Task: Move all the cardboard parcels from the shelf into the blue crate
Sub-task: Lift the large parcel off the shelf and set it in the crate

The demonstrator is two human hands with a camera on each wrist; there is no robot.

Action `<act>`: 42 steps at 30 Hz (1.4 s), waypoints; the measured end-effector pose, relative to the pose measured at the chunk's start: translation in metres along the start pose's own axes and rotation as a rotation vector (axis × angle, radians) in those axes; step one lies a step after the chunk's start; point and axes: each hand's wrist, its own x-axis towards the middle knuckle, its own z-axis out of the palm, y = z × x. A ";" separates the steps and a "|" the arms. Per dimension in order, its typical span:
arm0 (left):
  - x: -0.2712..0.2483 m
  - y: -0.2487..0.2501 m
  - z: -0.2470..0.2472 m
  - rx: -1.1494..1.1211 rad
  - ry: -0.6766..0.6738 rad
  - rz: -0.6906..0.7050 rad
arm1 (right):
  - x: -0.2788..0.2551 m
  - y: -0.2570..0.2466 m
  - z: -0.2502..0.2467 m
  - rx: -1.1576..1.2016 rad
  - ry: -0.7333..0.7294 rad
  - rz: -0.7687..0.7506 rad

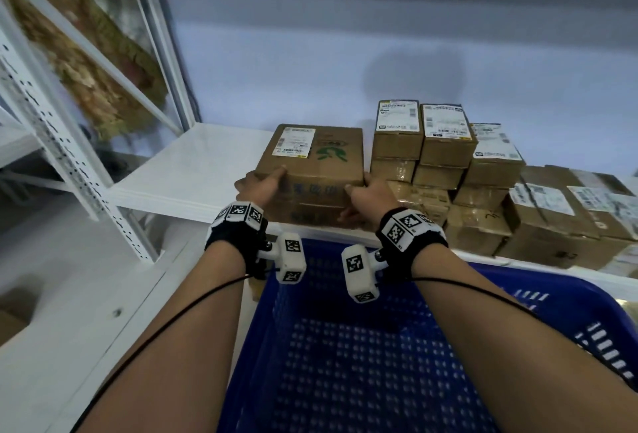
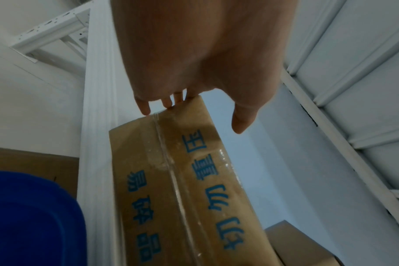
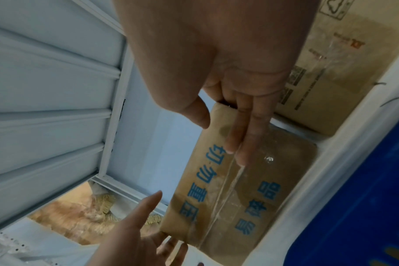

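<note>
First parcel – grasp step, crate (image 1: pixel 362 346) bare.
Left hand (image 1: pixel 257 187) and right hand (image 1: pixel 366 196) clamp parcel (image 1: pixel 310 170) at near shelf (image 1: pixel 193 174) edge, fingers straight, thumbs apart – next: lift, lower into crate.

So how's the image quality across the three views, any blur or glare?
Head view: wide-angle bending, shelf frame smeared at left, round shadow on the wall. Left wrist: left hand soft and washed out, parcel print sharp. Right wrist: tape glare on the parcel, dim bluish cast.
</note>
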 end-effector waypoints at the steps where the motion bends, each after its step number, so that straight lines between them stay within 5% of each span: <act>1: -0.005 0.003 -0.002 0.018 0.020 0.007 | -0.001 -0.002 0.001 0.029 0.001 -0.017; 7: -0.034 0.029 -0.025 -0.177 -0.002 0.012 | -0.023 -0.027 -0.005 0.187 0.045 -0.053; 17: -0.096 0.032 -0.068 -0.308 0.042 -0.059 | -0.101 -0.067 -0.018 0.114 0.011 -0.259; 24: -0.128 0.045 -0.095 -0.281 0.063 0.068 | -0.129 -0.066 -0.026 0.339 0.016 -0.137; 27: -0.152 0.054 -0.102 -0.288 0.046 0.109 | -0.130 -0.062 -0.030 0.425 -0.104 -0.016; 33: -0.192 0.053 -0.104 -0.275 -0.209 0.075 | -0.159 -0.056 -0.056 0.457 -0.251 0.052; 42: -0.195 0.019 -0.094 -0.287 -0.264 -0.030 | -0.161 -0.033 -0.081 0.150 -0.264 -0.015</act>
